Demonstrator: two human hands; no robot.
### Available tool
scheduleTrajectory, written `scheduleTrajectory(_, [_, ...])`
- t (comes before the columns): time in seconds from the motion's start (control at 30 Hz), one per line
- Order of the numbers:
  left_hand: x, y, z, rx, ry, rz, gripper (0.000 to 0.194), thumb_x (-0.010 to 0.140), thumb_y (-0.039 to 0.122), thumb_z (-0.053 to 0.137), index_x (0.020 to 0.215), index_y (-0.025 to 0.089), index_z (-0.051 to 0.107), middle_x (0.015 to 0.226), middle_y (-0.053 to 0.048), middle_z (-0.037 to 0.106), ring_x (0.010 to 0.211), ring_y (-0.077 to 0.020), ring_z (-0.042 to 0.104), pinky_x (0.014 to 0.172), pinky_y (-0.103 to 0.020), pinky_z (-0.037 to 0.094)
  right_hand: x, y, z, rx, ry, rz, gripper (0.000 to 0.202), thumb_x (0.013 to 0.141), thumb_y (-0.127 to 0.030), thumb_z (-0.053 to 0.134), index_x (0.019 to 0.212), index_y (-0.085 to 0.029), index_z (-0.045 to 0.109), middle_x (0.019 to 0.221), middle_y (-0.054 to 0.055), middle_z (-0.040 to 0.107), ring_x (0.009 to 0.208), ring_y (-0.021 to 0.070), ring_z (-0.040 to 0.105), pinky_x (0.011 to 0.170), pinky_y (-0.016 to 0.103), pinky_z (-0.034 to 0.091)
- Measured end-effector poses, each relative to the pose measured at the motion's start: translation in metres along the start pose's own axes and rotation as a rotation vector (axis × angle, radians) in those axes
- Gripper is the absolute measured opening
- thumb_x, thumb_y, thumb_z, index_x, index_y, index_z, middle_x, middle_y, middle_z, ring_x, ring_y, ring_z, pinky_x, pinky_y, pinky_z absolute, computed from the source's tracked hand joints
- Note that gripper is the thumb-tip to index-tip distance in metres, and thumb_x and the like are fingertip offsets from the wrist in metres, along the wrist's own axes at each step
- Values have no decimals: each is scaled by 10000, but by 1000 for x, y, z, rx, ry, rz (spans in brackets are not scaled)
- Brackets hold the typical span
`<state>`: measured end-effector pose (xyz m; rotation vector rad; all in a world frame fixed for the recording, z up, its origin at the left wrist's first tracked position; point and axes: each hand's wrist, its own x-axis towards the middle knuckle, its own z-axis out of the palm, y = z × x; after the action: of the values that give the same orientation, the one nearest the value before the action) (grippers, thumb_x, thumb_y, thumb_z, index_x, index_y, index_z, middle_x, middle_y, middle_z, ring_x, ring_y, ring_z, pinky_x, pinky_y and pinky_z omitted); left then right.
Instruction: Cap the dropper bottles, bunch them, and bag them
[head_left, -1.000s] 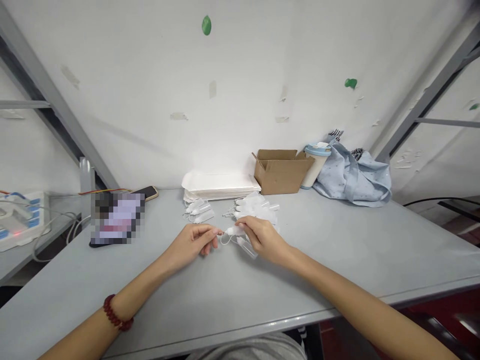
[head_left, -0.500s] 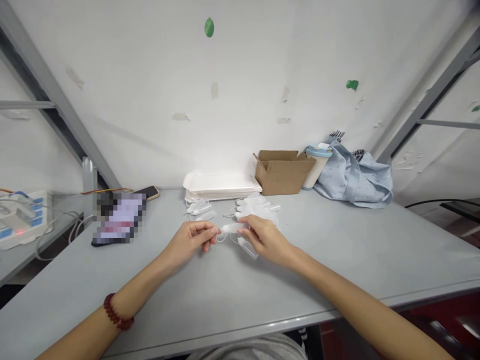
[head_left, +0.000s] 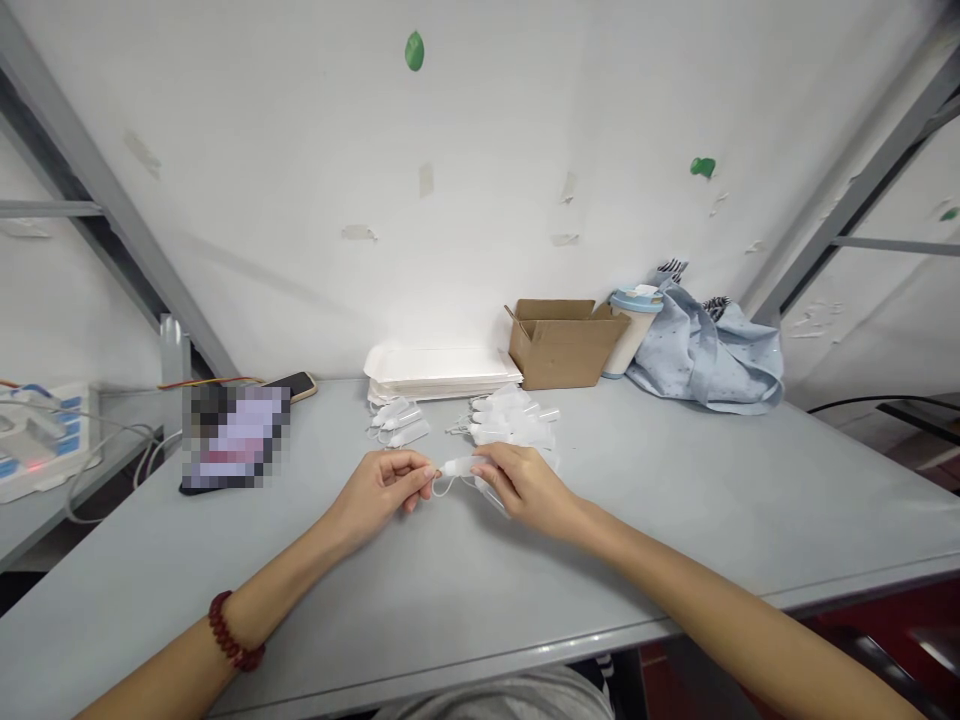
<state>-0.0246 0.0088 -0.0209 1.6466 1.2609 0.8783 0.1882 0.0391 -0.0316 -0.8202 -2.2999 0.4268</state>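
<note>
The small white bottle [head_left: 459,466] lies pinched between the right hand's [head_left: 525,483] closed fingers [head_left: 491,452], tip leftward.

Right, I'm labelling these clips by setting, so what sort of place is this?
Probably a workbench for small handwork: a metal-framed grey table, an open cardboard box and piled small clear tubes.

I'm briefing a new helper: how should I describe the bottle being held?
Find the brown box on the desk, then come nearer, past the bottle pile. Unlike the piled ones, the held bottle is gripped by the right hand, its white tip close to the left hand.
</note>
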Motion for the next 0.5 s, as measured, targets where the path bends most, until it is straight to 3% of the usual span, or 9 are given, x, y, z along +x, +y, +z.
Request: scheduleTrajectory(0.5, [-2,0,2,-60,-39,-14,287,820,358,533,631,150,588,575,13,541,498,-92,437,516,-227,363,0,-2,0,9,-18,-13,245,937,-253,376,929,-126,586,735,63,622,618,141,526,600,252,401])
